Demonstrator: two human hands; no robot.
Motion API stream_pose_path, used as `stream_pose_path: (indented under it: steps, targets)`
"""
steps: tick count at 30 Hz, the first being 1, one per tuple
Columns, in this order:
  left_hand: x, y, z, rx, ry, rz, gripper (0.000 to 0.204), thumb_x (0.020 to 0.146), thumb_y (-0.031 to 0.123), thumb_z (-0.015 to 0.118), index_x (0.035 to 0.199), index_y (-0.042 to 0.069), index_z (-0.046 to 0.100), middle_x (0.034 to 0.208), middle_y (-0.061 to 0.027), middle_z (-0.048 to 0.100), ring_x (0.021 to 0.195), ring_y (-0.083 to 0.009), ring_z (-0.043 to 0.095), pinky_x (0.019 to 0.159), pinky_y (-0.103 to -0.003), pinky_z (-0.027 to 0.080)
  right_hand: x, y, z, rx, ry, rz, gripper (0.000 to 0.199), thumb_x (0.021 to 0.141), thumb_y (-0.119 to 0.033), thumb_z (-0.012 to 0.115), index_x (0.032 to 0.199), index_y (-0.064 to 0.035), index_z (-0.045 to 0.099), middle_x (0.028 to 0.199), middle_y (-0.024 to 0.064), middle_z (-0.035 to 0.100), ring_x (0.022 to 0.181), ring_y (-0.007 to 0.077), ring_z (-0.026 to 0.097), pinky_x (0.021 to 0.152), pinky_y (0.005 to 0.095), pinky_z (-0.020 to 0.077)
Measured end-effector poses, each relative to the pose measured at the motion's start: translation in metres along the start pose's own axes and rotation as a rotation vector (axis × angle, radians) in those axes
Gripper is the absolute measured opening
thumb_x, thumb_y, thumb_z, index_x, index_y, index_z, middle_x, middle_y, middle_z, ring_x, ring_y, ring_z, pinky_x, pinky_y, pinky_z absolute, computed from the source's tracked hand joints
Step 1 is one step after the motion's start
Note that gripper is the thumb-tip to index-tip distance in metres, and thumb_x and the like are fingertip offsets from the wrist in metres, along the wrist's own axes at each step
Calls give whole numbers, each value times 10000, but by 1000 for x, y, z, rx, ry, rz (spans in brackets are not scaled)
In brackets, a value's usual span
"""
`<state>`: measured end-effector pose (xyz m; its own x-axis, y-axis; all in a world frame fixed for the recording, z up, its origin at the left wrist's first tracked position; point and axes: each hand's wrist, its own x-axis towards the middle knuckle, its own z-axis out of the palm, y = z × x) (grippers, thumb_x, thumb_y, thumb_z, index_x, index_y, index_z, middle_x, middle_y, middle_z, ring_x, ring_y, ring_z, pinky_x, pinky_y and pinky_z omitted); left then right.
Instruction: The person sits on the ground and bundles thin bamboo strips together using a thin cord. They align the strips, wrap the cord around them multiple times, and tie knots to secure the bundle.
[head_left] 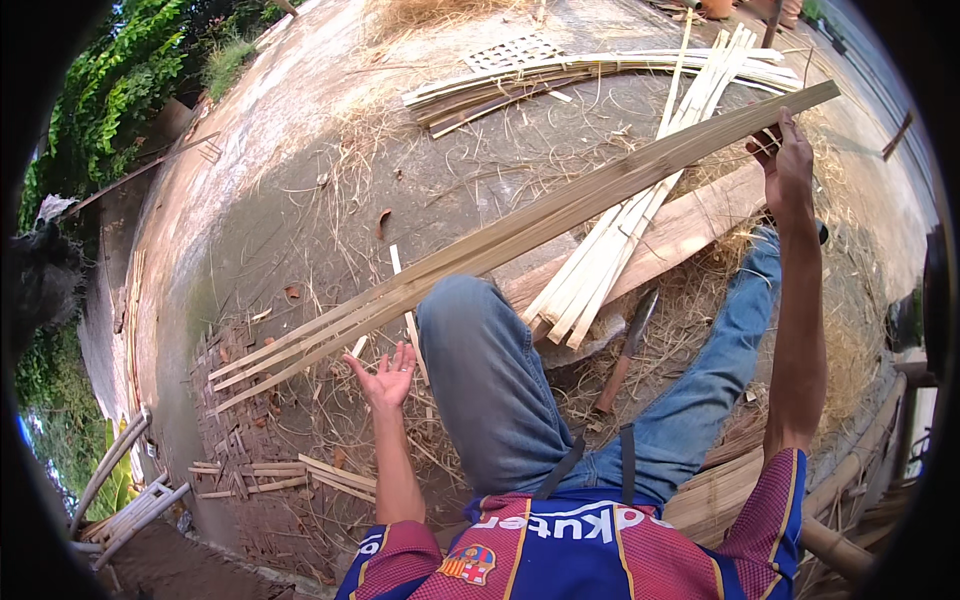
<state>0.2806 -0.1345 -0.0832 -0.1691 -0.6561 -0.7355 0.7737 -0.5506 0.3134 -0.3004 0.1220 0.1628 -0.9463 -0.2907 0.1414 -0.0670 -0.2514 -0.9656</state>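
Head view: the bamboo slat is part-split, its seemingly uncut end pinched by the right hand. Below its split end, the left hand is held, fingers spread.

An outdoor yard, by its look an open-air workshop for split wood or bamboo. A knife lies on the ground, with curled shavings scattered just right of it. Beyond the knife lie a bundle of pale strips and, farther off, a second stack and a woven lattice. Leafy green bushes grow far to the knife's left.
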Motion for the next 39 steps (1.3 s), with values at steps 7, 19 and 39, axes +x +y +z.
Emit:
stream_pose_path:
  steps: [7,19,39]
  targets:
    - [95,20,74,-268,-604,173,539,897,510,706,1192,77,581,1106,-95,621,1109,-278,588,1055,-474,468,-7,13,-23,32,25,48,320,1095,-337,442,1126,-56,592,1037,76,657,906,192,663,747,356,581]
    - [3,60,166,-187,-559,390,364,1074,405,472,856,117,514,588,33,264,574,-131,318,636,-285,396,-6,127,-279,-275,391,414,465,1063,-440,425,1102,-14,606,914,111,724,498,101,513,377,242,362]
    - [-118,-135,223,-50,-658,493,421,1050,428,530,781,126,415,622,30,255,590,-112,256,572,-260,302,-48,31,-71,-246,54,114,448,984,-423,662,1053,20,646,921,123,719,720,155,705,656,274,605]
